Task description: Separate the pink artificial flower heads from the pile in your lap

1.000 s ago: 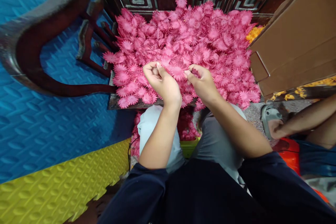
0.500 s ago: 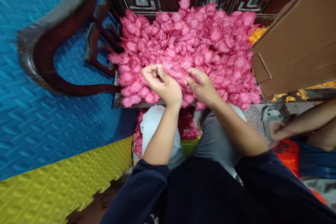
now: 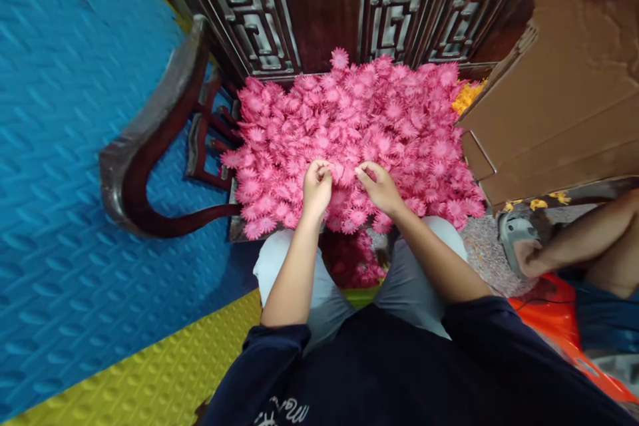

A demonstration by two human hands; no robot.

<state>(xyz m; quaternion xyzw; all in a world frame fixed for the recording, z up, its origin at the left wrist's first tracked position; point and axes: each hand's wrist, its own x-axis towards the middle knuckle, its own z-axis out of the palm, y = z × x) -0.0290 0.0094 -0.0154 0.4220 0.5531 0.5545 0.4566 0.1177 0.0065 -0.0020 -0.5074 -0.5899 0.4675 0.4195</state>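
Note:
A big heap of pink artificial flowers [image 3: 359, 126] covers the seat of a dark wooden chair in front of me. My left hand [image 3: 316, 185] is curled over the near part of the heap, fingertips pinched on a pink flower. My right hand [image 3: 380, 185] reaches in beside it, thumb and fingers pinching the same pink flower [image 3: 344, 172] between the two hands. More pink flowers [image 3: 352, 263] lie lower down between my knees.
The chair's curved wooden armrest [image 3: 144, 166] sweeps to the left over blue foam matting [image 3: 60, 146]; yellow matting [image 3: 150, 373] lies nearer. A cardboard box [image 3: 554, 106] stands at right, with orange flowers [image 3: 464, 96] beside it. Another person's arm and sandalled foot [image 3: 519, 239] are at right.
The camera has pulled back and tilted up, so the hands look smaller and the carved chair back shows. Both hands have sunk closer to the heap, still pinched together on a flower.

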